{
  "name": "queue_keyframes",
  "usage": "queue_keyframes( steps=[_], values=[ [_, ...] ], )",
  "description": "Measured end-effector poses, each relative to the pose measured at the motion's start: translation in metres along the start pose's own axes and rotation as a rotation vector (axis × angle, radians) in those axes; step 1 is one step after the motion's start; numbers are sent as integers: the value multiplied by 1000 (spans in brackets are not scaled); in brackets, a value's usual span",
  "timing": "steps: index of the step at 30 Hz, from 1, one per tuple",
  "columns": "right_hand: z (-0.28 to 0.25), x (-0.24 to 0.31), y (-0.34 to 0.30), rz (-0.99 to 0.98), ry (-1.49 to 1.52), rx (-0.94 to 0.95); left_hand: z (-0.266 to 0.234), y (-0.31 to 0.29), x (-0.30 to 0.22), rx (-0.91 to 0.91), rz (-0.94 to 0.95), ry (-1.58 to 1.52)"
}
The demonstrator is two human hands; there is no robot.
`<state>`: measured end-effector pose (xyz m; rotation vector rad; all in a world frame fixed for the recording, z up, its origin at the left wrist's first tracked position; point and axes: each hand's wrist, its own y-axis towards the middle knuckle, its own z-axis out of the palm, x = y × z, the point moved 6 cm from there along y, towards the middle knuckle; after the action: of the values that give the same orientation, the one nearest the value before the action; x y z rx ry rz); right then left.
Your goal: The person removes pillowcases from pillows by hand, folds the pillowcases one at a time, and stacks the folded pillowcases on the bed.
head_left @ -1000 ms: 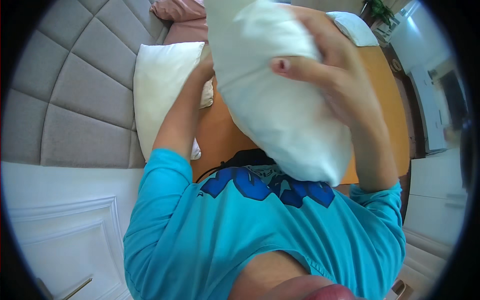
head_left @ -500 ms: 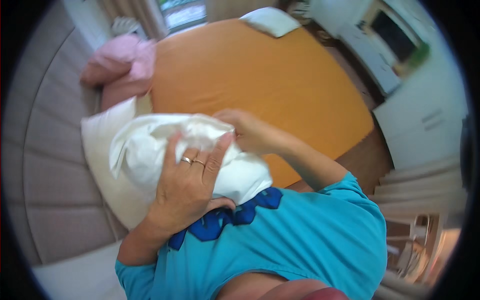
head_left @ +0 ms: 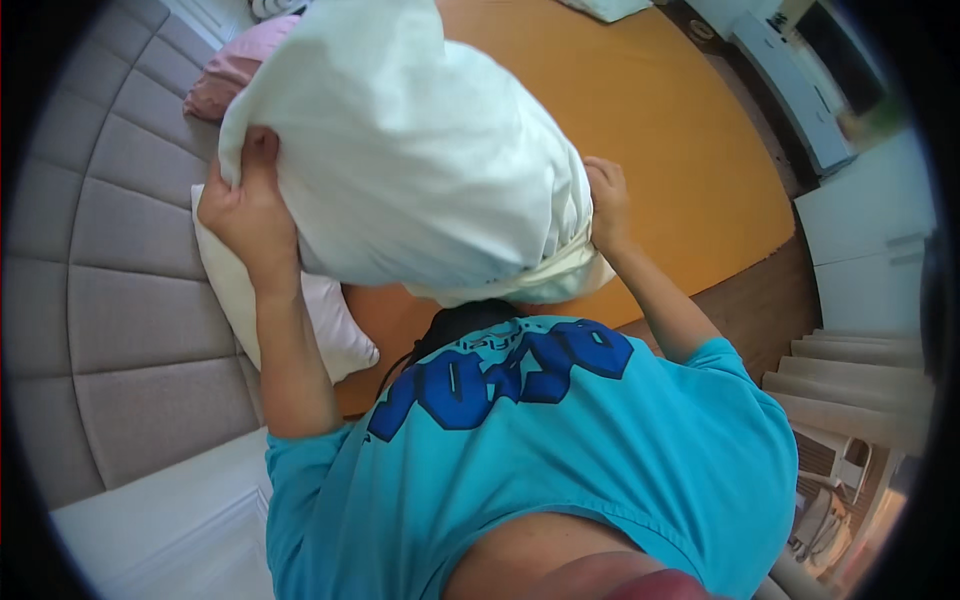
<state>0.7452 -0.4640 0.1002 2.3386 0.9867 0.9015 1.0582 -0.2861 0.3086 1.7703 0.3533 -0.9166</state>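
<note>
I saw the left hand (head_left: pixel 252 218) and right hand (head_left: pixel 608 206) clamped on opposite edges of a white pillow (head_left: pixel 410 150), held above an orange bed (head_left: pixel 680 150) with wide room rightward and a grey headboard (head_left: pixel 150 275) bounding the left.

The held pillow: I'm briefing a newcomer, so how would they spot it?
Find the grey padded headboard beside the orange bed sheet. Before the turquoise shirt, the left hand and right hand hold up a bulky white pillow. Unlike the pillow near the headboard, it is gripped.
</note>
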Motion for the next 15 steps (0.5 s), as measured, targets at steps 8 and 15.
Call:
queue_keyframes(
  steps=[8, 15],
  values=[
    [49, 1, -86, -68, -51, 706, 1, 19, 47, 50, -137, -3],
    [42, -33, -6, 495, 212, 508, -16, -39, 55, 429, -307, -219]
  ],
)
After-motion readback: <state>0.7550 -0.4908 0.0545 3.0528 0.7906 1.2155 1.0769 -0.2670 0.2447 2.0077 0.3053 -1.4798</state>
